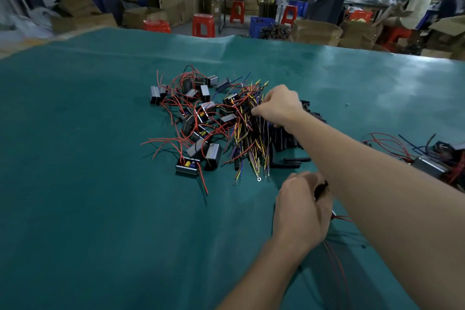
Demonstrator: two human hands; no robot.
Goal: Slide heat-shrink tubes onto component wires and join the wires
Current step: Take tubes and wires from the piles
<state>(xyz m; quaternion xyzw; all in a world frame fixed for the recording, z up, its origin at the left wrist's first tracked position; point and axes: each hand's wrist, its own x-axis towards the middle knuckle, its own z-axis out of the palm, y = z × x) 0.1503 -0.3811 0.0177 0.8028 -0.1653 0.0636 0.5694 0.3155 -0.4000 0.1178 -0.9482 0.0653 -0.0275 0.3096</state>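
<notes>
A pile of small black box components [196, 118] with red wires lies mid-table on the green mat [100, 184]. Right of it sits a bundle of yellow, purple and red terminal wires [247, 143], with black heat-shrink tubes [289, 142] beside and behind it. My right hand [278, 106] reaches over the bundle and pinches wires at its top with curled fingers. My left hand [300, 211], nearer me, grips a black component part; red wires [337, 262] trail from it toward me. What exactly sits in the left fist is mostly hidden.
More components with red and blue wires [427, 158] lie at the right edge. Beyond the table's far edge stand red stools [203, 24], cardboard boxes [317, 31], a blue crate [261, 25] and seated people at benches.
</notes>
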